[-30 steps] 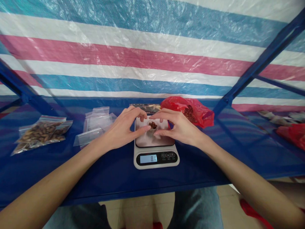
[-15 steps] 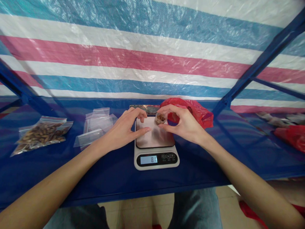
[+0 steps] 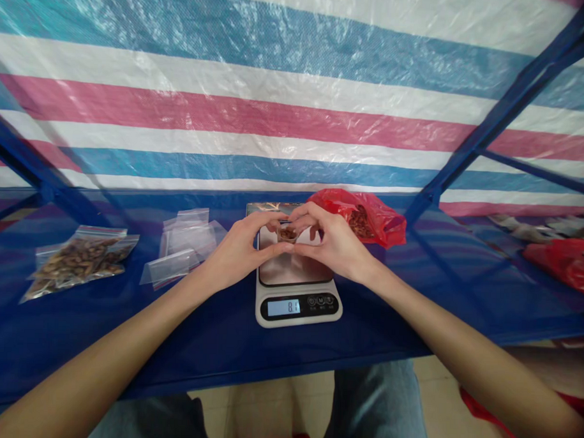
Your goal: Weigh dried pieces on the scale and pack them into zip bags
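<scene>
A white digital kitchen scale (image 3: 298, 303) with a shiny steel platform sits at the middle of the blue shelf, its display lit. Above the platform, my left hand (image 3: 238, 250) and my right hand (image 3: 336, 246) meet, fingers pinched on a small clear bag of brown pieces (image 3: 288, 232). The bag is held up between the fingertips of both hands. Just behind my right hand lies a red plastic bag (image 3: 369, 216) with more brown pieces inside.
A stack of empty clear zip bags (image 3: 183, 247) lies left of the scale. Further left sits a filled zip bag of brown pieces (image 3: 77, 261). Blue shelf posts (image 3: 491, 124) slant at both sides. A striped tarp hangs behind. More red bags (image 3: 561, 260) lie far right.
My right hand lifted the small bag off the scale platform toward the red bag, then brought it back to centre, where my left hand rose and joined it on the bag.
</scene>
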The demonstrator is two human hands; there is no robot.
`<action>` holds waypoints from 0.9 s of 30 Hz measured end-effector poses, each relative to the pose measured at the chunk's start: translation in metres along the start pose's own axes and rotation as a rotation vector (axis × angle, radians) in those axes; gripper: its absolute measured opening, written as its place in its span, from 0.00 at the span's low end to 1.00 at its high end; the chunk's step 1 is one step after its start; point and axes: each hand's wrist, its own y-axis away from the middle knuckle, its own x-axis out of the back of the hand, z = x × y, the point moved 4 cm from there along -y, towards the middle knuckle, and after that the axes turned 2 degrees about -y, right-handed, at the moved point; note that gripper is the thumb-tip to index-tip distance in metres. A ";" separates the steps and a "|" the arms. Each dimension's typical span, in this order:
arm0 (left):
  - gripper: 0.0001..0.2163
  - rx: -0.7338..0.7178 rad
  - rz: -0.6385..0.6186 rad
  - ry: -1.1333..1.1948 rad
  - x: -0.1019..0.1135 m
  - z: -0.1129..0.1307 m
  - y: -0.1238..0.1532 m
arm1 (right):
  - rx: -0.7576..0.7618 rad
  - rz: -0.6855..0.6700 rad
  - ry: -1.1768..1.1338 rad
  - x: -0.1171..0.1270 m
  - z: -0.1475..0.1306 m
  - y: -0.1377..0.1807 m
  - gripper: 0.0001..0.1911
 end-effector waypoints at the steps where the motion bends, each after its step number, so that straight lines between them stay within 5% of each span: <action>1: 0.23 0.010 -0.006 0.003 -0.001 0.000 0.000 | 0.005 -0.007 0.008 -0.002 0.000 0.000 0.21; 8: 0.14 0.056 0.031 0.068 0.000 -0.001 -0.002 | 0.035 -0.066 0.075 -0.001 0.001 -0.001 0.09; 13: 0.14 0.012 0.113 0.031 0.002 0.007 -0.002 | 0.167 0.005 0.079 0.006 -0.008 -0.002 0.07; 18: 0.11 -0.093 0.173 -0.188 0.000 0.015 0.000 | 0.177 0.111 0.322 0.002 -0.016 -0.001 0.03; 27: 0.10 -0.064 0.199 -0.275 0.003 0.011 0.001 | 0.146 -0.079 0.322 -0.004 -0.026 -0.021 0.06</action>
